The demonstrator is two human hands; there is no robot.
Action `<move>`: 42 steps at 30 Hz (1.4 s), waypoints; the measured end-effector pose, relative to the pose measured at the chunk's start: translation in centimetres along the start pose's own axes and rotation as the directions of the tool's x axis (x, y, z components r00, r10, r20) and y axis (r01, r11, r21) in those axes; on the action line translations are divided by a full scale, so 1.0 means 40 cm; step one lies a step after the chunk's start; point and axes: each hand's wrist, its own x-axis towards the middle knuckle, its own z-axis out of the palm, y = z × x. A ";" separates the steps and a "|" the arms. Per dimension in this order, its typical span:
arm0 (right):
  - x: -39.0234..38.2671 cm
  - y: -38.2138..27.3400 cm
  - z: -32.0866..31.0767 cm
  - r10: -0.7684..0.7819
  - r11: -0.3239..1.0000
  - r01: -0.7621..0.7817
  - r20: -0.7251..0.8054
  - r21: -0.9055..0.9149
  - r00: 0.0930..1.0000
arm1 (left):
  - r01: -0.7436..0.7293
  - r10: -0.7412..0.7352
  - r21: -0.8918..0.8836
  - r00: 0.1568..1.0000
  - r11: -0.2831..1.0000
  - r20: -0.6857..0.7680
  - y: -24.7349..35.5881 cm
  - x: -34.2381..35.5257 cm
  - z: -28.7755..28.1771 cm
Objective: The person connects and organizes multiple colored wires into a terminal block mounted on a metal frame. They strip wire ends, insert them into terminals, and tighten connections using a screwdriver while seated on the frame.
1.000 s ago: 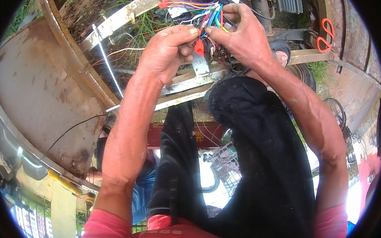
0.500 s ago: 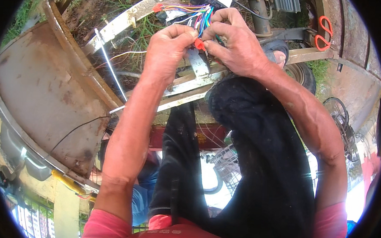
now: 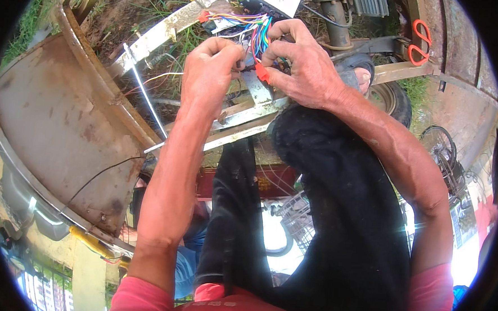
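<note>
Outdoors, grass and bare soil [image 3: 118, 22] show through an old metal frame at the far left. One broad, rust-stained metal panel [image 3: 64, 129] fills the left side. Your two legs in black trousers [image 3: 343, 188] take up the near middle, while one wheel [image 3: 391, 101] stands on the right, partly covered by your foot [image 3: 364, 78] and the frame. One thin silver rod [image 3: 144, 91] slants on the left, its near end close to your left forearm. Your two hands work at the far middle, short of one white-topped box [image 3: 275, 0] cut off by the far rim of the view. Your left hand [image 3: 237, 58] has thumb and forefinger drawn close together; you can't tell what, if anything, sits between them. Your right hand [image 3: 268, 66] is curled, thumb and forefinger nipping one red connector [image 3: 262, 73], just right of your left fingertips. From the box runs one bundle of coloured wires [image 3: 260, 35], too tangled to count and partly behind your right fingers. A second red connector [image 3: 204, 17] lies at the bundle's left end. Someone's blue clothing [image 3: 187, 267] at the near left is mostly hidden behind your left arm.
</note>
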 end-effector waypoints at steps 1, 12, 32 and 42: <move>0.001 0.003 0.004 -0.018 1.000 0.018 -0.028 -0.005 0.999 | -0.014 0.016 0.066 0.999 0.998 -0.035 0.004 -0.006 -0.002; 0.007 0.006 0.000 -0.064 0.998 0.064 -0.028 -0.001 0.998 | -0.357 0.484 0.747 0.873 0.561 0.054 0.003 0.037 0.015; -0.015 0.009 -0.030 0.015 0.992 -0.014 -0.006 0.123 1.000 | -0.350 0.376 0.650 0.921 0.674 0.106 0.041 0.035 -0.025; -0.020 0.006 -0.032 0.003 0.984 -0.006 0.019 0.177 1.000 | -0.095 0.042 0.196 0.966 0.976 0.256 0.042 -0.001 -0.063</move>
